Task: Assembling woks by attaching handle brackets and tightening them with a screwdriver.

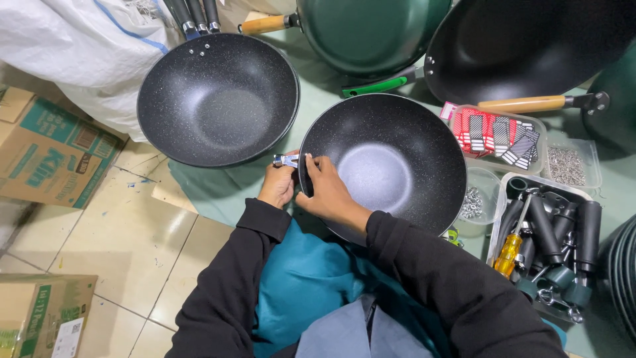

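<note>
Both grips closed at the near-left rim of a black speckled wok (391, 162): left hand (278, 185) pinches a small silver-blue metal bracket (286, 160) against the rim from outside, right hand (326, 192) curls over the rim w/ fingers on the inner wall, thumb side toward the bracket. Wok sits on the person's lap / teal cloth (305, 278), tilted a bit toward the camera, no handle on it.

Head view, rest: second speckled wok (218, 99) to the upper left, just beside the first, w/ dark handles (195, 16) lying past its far rim. Green-bodied pan w/ wooden handle (265, 24) at top centre; another big dark wok (523, 46) top right w/ a green handle (377, 86). Right side: clear tray of red/black packets (497, 132), tub of small screws (568, 166), tub of nuts (474, 202), tray of black handles (556, 245) w/ a yellow-handled screwdriver (509, 255) in it. Cardboard boxes (50, 152) on the tiled floor (106, 232), left.
</note>
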